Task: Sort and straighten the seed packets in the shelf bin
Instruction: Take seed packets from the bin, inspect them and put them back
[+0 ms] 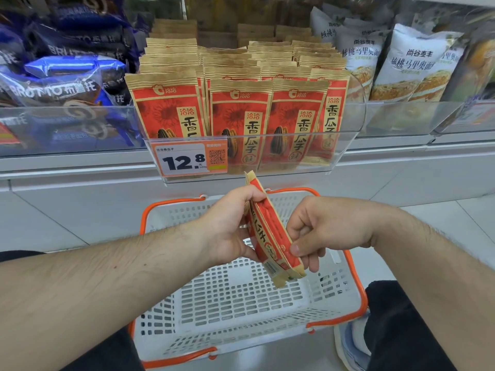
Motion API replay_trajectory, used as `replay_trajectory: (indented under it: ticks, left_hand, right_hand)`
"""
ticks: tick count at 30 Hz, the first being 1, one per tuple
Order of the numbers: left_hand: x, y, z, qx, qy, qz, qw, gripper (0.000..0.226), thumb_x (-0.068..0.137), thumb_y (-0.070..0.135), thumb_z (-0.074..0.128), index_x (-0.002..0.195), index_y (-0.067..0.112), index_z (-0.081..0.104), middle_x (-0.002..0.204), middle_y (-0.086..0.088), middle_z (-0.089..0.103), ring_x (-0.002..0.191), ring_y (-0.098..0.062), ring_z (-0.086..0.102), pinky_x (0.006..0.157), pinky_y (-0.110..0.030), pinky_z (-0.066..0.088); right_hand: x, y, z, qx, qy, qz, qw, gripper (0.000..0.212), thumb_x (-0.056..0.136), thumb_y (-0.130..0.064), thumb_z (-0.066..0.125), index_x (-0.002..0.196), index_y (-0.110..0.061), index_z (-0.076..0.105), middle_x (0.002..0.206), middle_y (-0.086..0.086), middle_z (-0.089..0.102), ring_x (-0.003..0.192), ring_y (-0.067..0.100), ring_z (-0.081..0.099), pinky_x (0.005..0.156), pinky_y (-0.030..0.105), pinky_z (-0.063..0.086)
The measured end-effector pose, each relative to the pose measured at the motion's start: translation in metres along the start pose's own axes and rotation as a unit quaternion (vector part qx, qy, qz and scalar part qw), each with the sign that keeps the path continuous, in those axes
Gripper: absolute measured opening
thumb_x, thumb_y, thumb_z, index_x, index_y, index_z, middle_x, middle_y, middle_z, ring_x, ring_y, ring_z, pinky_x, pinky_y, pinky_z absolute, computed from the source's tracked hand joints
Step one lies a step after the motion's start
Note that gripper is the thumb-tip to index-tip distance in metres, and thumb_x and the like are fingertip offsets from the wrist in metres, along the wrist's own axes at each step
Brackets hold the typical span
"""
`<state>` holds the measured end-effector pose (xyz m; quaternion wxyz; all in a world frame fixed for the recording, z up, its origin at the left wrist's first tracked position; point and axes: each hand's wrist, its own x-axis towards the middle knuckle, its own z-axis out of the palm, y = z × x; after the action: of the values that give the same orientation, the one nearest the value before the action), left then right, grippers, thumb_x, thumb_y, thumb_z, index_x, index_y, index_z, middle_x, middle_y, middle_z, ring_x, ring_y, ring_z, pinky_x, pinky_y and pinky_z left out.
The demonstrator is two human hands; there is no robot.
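We are in a shop: beyond our fingers [300, 249] a clear shelf bin [348, 145] holds rows of identical seed packets [241, 108] behind a price tag [191, 159] reading 12.8. Bagged snacks [412, 62] fill neighbouring bins, and a shopping basket [356, 285] sits below our fingers.

Seed pkts [171, 108]: red w/ tan edges, dark flower print. Basket [235, 298]: white, orange rim. Price tag [190, 159]: orange/white.

A white perforated plastic basket with orange rim and handles [241, 303] sits on the pale tiled floor [442, 231]. Above it — blue wrapped bread bags [67, 76] left, white walnut-bread bags [412, 65] right, an orange-edged price tag reading 12.8 [190, 159] between.
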<state>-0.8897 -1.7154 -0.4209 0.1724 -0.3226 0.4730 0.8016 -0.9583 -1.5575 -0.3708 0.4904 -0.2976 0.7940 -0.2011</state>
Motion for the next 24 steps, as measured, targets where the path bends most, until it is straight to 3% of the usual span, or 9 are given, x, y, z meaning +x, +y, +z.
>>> replay_trajectory:
  ticks: [4, 7, 9, 12, 16, 20, 24]
  left_hand:
    - [0.003, 0.003, -0.002, -0.02, -0.012, 0.003, 1.0, 0.019, 0.087, 0.027, 0.055, 0.074, 0.013, 0.052, 0.074, -0.006, 0.053, 0.073, -0.026, 0.051, 0.079, -0.055, 0.05]
    - [0.001, 0.005, -0.003, -0.037, -0.051, 0.012, 0.998, 0.025, 0.071, 0.025, 0.056, 0.089, 0.007, 0.055, 0.083, -0.011, 0.054, 0.078, -0.029, 0.053, 0.076, -0.047, 0.051]
    - [0.0, 0.007, -0.004, -0.056, -0.093, 0.012, 0.994, 0.033, 0.065, 0.025, 0.056, 0.089, 0.003, 0.06, 0.092, -0.016, 0.057, 0.084, -0.032, 0.055, 0.085, -0.047, 0.05]
    - [-0.001, 0.009, -0.005, -0.074, -0.122, 0.018, 0.99, 0.049, 0.071, 0.025, 0.053, 0.11, -0.002, 0.065, 0.113, -0.022, 0.065, 0.1, -0.036, 0.06, 0.1, -0.05, 0.047]
    - [-0.007, 0.013, -0.002, -0.04, -0.102, 0.061, 0.992, 0.039, 0.097, 0.028, 0.042, 0.104, 0.002, 0.071, 0.102, -0.021, 0.075, 0.082, -0.033, 0.073, 0.082, -0.047, 0.054]
    - [-0.008, 0.014, -0.001, 0.035, -0.059, 0.105, 0.992, 0.046, 0.107, 0.041, 0.034, 0.115, 0.013, 0.069, 0.104, -0.015, 0.076, 0.09, -0.032, 0.075, 0.079, -0.044, 0.06]
    - [-0.009, 0.016, -0.001, 0.036, -0.018, 0.133, 0.99, 0.043, 0.107, 0.041, 0.035, 0.123, 0.014, 0.065, 0.105, -0.016, 0.076, 0.097, -0.035, 0.073, 0.081, -0.046, 0.06]
  right_hand:
    - [0.002, 0.004, -0.001, 0.052, -0.004, -0.02, 0.998, 0.013, 0.092, -0.014, 0.068, 0.088, -0.001, 0.071, 0.078, 0.005, 0.074, 0.07, 0.013, 0.069, 0.07, 0.027, 0.05]
    - [0.007, 0.01, -0.001, 0.15, 0.041, -0.034, 0.987, 0.029, 0.08, -0.029, 0.077, 0.091, -0.005, 0.067, 0.079, -0.008, 0.072, 0.075, 0.017, 0.067, 0.066, 0.028, 0.05]
    - [0.013, 0.013, 0.002, 0.204, 0.096, -0.015, 0.974, 0.044, 0.072, -0.037, 0.084, 0.092, -0.009, 0.059, 0.08, -0.009, 0.068, 0.076, 0.019, 0.065, 0.063, 0.031, 0.05]
    - [0.022, 0.013, 0.011, 0.235, 0.14, 0.0, 0.962, 0.056, 0.065, -0.042, 0.084, 0.108, -0.019, 0.058, 0.088, -0.002, 0.07, 0.074, 0.014, 0.067, 0.056, 0.028, 0.048]
    - [0.029, 0.012, 0.017, 0.251, 0.19, -0.025, 0.949, 0.046, 0.072, -0.034, 0.085, 0.111, -0.021, 0.063, 0.084, -0.005, 0.074, 0.071, 0.012, 0.066, 0.049, 0.024, 0.04]
    - [0.03, 0.011, 0.014, 0.25, 0.237, -0.036, 0.938, 0.021, 0.085, -0.026, 0.076, 0.101, -0.017, 0.066, 0.08, -0.004, 0.075, 0.064, 0.008, 0.066, 0.05, 0.022, 0.042]
    - [0.028, 0.009, 0.009, 0.268, 0.233, -0.043, 0.934, 0.014, 0.094, -0.027, 0.064, 0.096, -0.013, 0.064, 0.077, 0.004, 0.072, 0.062, 0.014, 0.062, 0.051, 0.021, 0.046]
